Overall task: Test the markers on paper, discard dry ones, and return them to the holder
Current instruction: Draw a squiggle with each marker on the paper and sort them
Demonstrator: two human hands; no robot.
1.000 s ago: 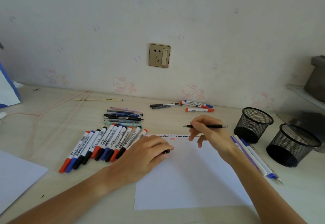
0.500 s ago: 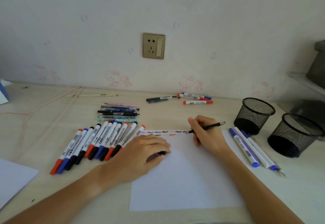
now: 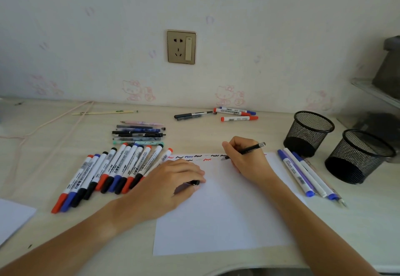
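Observation:
A white sheet of paper [image 3: 223,217] lies in front of me with short red, black and blue squiggles along its top edge. My right hand [image 3: 244,158] grips a thin black pen [image 3: 249,150] in a writing hold, its tip down on the paper's top edge. My left hand [image 3: 171,182] rests on the paper's left side with its fingers curled round a small black cap [image 3: 192,183]. A row of whiteboard markers [image 3: 112,171] lies left of the sheet. Two black mesh holders [image 3: 308,133] [image 3: 359,156] stand at the right.
Several thin pens [image 3: 138,135] lie stacked behind the marker row. Three markers and a black pen [image 3: 229,113] lie by the wall. Several blue and purple pens [image 3: 305,174] lie between paper and holders. Another sheet [image 3: 13,217] lies at the left edge. A cord [image 3: 54,122] trails across the left.
My right hand turned the pen from level above the desk into a writing hold and brought its tip down onto the paper's top edge. My left hand has stayed put.

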